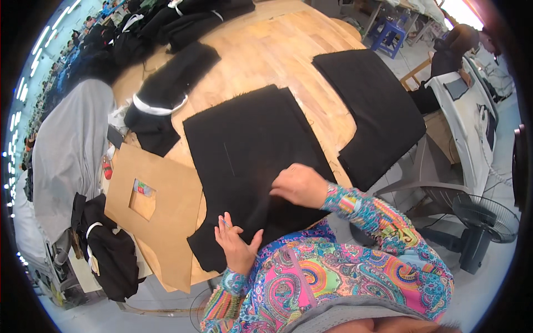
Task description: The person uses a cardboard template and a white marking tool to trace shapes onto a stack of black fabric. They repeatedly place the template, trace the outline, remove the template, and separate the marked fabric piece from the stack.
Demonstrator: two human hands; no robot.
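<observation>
In front of me on the wooden table lies a stack of cut black fabric pieces (244, 139), with a thin pale line on its upper face. My left hand (236, 244) rests near the stack's lower edge, fingers spread apart. Over the right part of the same stack is my right hand (300, 185), its fingers drawn together in a pinch. Whatever those fingertips hold, if anything, is hidden. Left of the stack lies a brown cardboard pattern (152, 194) with a square cutout.
A second black fabric stack (375, 111) covers the table's right side. White-tied black bundles (161, 100) lie toward the back left. A grey cloth cover (72, 150) drapes something at left. Beyond the right edge are a fan (477, 233) and a blue stool (388, 36).
</observation>
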